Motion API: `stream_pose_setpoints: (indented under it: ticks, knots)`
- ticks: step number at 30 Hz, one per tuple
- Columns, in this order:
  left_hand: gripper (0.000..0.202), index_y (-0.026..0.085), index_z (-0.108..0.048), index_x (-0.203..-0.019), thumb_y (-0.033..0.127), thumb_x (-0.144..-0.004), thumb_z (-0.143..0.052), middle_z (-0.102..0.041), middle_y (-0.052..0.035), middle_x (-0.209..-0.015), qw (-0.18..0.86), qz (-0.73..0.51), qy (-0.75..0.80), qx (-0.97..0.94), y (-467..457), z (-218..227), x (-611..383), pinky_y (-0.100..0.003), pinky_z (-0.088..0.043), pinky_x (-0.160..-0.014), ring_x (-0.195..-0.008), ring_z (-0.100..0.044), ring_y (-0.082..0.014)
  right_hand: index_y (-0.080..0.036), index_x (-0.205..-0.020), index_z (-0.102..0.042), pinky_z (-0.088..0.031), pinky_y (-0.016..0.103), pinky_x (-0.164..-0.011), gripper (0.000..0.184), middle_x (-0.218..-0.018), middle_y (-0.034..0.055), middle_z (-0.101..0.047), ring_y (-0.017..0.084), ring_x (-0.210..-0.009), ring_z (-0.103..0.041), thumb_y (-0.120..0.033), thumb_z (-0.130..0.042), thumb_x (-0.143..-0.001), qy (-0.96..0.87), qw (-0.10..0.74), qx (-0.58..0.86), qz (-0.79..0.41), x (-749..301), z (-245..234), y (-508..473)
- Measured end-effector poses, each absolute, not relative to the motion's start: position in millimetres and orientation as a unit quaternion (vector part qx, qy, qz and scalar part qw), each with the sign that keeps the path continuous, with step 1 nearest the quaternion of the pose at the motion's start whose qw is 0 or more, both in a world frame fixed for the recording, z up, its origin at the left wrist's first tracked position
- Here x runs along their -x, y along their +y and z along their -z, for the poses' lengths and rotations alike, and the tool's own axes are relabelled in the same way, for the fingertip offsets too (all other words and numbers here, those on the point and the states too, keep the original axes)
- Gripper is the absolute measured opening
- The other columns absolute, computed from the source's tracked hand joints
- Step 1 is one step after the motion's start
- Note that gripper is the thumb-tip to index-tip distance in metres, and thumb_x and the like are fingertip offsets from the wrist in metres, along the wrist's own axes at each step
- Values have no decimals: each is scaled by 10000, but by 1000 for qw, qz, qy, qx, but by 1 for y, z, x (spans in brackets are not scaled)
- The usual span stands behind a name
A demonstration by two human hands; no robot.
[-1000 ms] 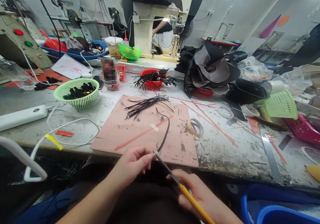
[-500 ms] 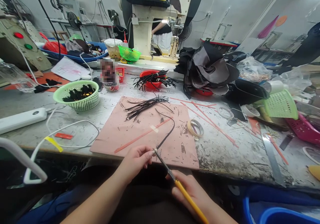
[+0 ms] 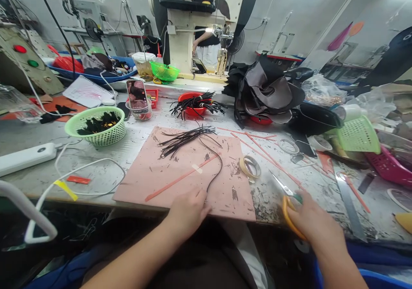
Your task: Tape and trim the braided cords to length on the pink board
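Observation:
My left hand is closed near the front edge of the pink board, on the end of a thin black cord. The cord curves up and back from my fingers towards a bundle of similar black cords lying on the board. To the right, over the bench, my right hand is wrapped around orange-handled scissors, whose blades point up and left, away from the cord. Between the scissors and the board sits a roll of tape.
A light green basket of black pieces stands left, near a phone propped in a clear cup. A red bowl holds more cords at the back. Pink strips and a metal ruler lie right; a sewing machine rises behind.
The scissors have moved away from the cord's end, out to the right over the bench with my right hand. My left hand has turned over, its back now facing up.

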State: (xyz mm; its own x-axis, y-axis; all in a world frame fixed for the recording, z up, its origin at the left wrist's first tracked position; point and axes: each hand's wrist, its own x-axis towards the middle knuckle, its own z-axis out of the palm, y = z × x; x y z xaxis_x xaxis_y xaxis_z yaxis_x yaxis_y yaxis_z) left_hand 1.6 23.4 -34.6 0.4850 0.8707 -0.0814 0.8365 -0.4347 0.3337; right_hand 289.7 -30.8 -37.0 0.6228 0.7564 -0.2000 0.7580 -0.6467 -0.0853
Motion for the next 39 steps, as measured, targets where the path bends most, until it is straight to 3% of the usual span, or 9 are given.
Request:
stream_pose_setpoints:
  ticks: [5, 8, 11, 14, 18, 23, 29, 35, 39]
  knots:
    - [157, 177, -572, -754, 168, -816, -428, -652, -64, -768, 149, -10, 502, -852, 30, 34, -5, -278, -439, -599, -701, -622, -201, -109, -1146, -563, -473, 457, -750, 519, -997, 197, -627, 345, -870, -619, -422, -444, -749, 467, 18, -884, 27, -315, 44, -26]
    - [157, 176, -566, -761, 129, -785, -418, -654, -60, -742, 138, -30, 483, -864, 29, 28, 5, -276, -438, -581, -685, -622, -201, -148, -1027, -629, -474, 454, -796, 376, -1064, 176, -611, 318, -927, -605, -357, -434, -784, 590, -146, -790, -79, -291, 42, -16]
    - [170, 190, -545, -737, 73, -705, -426, -638, -19, -665, 159, -87, 448, -875, 26, 16, 16, -244, -420, -541, -601, -599, -165, -228, -1130, -569, -492, 356, -820, 331, -1212, 105, -559, 214, -960, -606, -248, -418, -837, 769, -267, -581, -7, -243, 36, 5]
    - [162, 208, -529, -710, 85, -698, -424, -611, 22, -614, 219, -154, 455, -849, 25, 4, 32, -203, -409, -528, -546, -563, -122, -242, -1222, -498, -498, 334, -808, 423, -1292, 94, -504, 195, -984, -597, -147, -433, -815, 864, -205, -446, 114, -201, 30, 35]
    - [143, 217, -555, -722, 250, -785, -430, -600, 29, -612, 269, -196, 516, -790, 38, -3, 59, -201, -418, -528, -529, -537, -115, -198, -1017, -625, -491, 292, -783, 290, -988, 63, -673, 174, -906, -614, -98, -457, -804, 877, -158, -409, 195, -182, 16, 80]
    - [166, 211, -563, -672, 344, -735, -486, -612, 21, -604, 261, -248, 575, -735, 85, 3, 77, -216, -425, -557, -576, -545, -138, -179, -884, -664, -464, 329, -772, 198, -896, 74, -678, 206, -870, -602, -157, -473, -836, 871, -146, -461, 86, -177, -6, 136]
    - [206, 219, -617, -820, 317, -747, -450, -647, -8, -673, 112, -206, 673, -702, 152, 8, 64, -260, -421, -621, -674, -597, -190, -243, -1174, -538, -412, 294, -849, 376, -1286, 53, -499, 185, -1084, -518, -125, -450, -828, 816, -131, -563, 22, -183, -25, 169]
    - [257, 216, -654, -756, 358, -771, -441, -628, -75, -926, 61, -157, 660, -732, 163, 11, 65, -307, -401, -614, -774, -591, -241, -175, -527, -594, -410, 315, -613, 244, -618, 88, -626, 237, -686, -600, -339, -599, -707, 685, -51, -723, 77, -231, -11, 119]
    - [286, 201, -644, -898, 373, -791, -441, -638, -77, -975, 72, -194, 637, -743, 141, -1, 47, -311, -418, -676, -822, -590, -242, -184, -543, -527, -385, 284, -553, 202, -601, 47, -595, 191, -608, -563, -296, -554, -709, 643, -100, -753, 99, -246, 20, 81]
